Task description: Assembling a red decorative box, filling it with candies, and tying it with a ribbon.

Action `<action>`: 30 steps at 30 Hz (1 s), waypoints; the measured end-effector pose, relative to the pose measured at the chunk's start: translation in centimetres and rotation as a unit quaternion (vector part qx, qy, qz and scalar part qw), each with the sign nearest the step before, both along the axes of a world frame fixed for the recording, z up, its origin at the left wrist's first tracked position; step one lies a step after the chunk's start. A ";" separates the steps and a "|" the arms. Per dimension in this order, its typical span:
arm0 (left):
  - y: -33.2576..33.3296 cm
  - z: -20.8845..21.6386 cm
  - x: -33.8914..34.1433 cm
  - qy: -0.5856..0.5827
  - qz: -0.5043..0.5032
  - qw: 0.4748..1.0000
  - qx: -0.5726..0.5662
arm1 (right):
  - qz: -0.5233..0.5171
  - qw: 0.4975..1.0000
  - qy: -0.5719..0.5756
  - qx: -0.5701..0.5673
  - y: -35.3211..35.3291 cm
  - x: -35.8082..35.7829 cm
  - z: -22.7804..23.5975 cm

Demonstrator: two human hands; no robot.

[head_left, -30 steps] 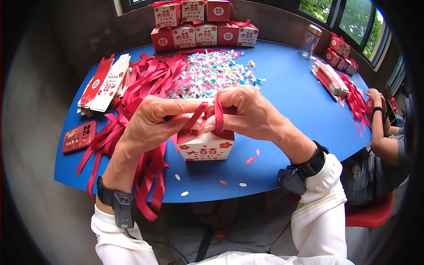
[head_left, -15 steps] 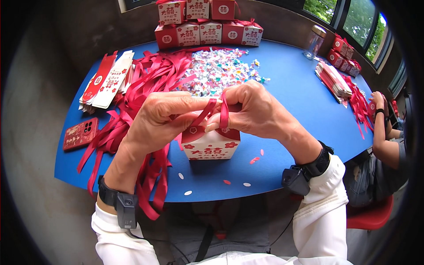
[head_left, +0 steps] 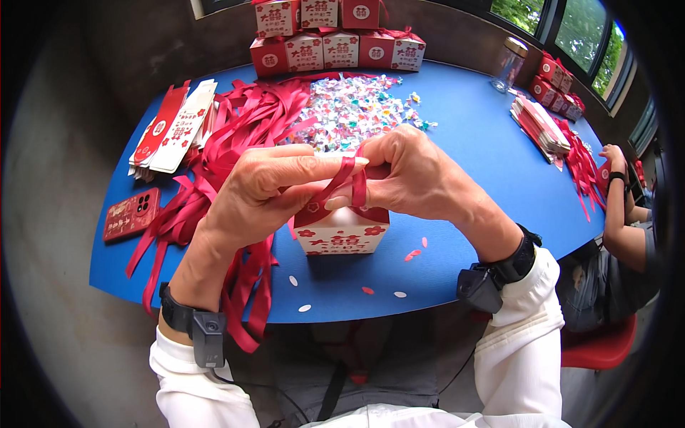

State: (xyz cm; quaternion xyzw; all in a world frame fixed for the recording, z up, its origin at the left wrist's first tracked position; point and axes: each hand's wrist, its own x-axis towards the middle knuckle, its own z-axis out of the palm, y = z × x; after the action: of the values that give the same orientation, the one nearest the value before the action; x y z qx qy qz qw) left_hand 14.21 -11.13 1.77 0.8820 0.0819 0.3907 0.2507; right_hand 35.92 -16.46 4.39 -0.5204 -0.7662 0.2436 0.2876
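Observation:
A small red and white gift box [head_left: 341,241] stands on the blue table, its top partly covered by my hands. Above it, a loop of red ribbon [head_left: 359,187] runs between my fingers. My left hand [head_left: 267,182] is closed, pinching one strand between thumb and fingers. Opposite it, my right hand [head_left: 410,171] is curled closed on the other part of the ribbon, with the thumb tip meeting the left fingertips. Where the strands cross is partly hidden by the fingers.
Red ribbons [head_left: 250,121] lie in a heap at left, beside wrapped candies [head_left: 349,107]. Flat box blanks [head_left: 178,132] and a red phone [head_left: 131,215] sit farther left. Finished boxes [head_left: 341,51] are stacked behind. A glass jar [head_left: 508,65] and a co-worker's arm [head_left: 615,207] are at right.
My left fingertips have shifted slightly right, toward my right hand, and the ribbon loop between them has narrowed. The box stays almost where it was.

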 end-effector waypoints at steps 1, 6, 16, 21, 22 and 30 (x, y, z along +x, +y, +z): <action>0.2 -0.3 0.2 -0.010 -0.011 1.000 -0.014 | -0.006 1.000 -0.009 0.003 0.0 -0.1 0.1; 0.0 -0.2 0.7 0.024 0.033 0.998 0.038 | 0.003 0.998 -0.047 0.050 0.2 0.0 -0.2; -1.1 0.7 0.9 0.026 0.059 0.996 0.059 | -0.017 0.993 -0.065 0.096 0.3 0.0 -1.0; -0.3 -0.5 0.8 0.006 0.060 0.997 0.044 | -0.006 0.996 -0.058 0.066 -0.3 -0.4 -0.1; -0.4 -0.3 0.8 0.019 0.065 0.997 0.045 | -0.001 0.995 -0.064 0.082 -0.2 -0.3 -0.3; -0.8 -0.3 1.1 -0.001 0.053 0.998 -0.026 | -0.016 0.992 -0.038 0.122 -0.5 -0.6 -0.6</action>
State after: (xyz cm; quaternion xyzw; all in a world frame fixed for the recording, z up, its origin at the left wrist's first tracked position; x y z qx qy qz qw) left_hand 15.35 -11.91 1.50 0.8692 0.1388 0.4021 0.2522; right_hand 35.30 -16.93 3.77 -0.5027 -0.7920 0.1232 0.3238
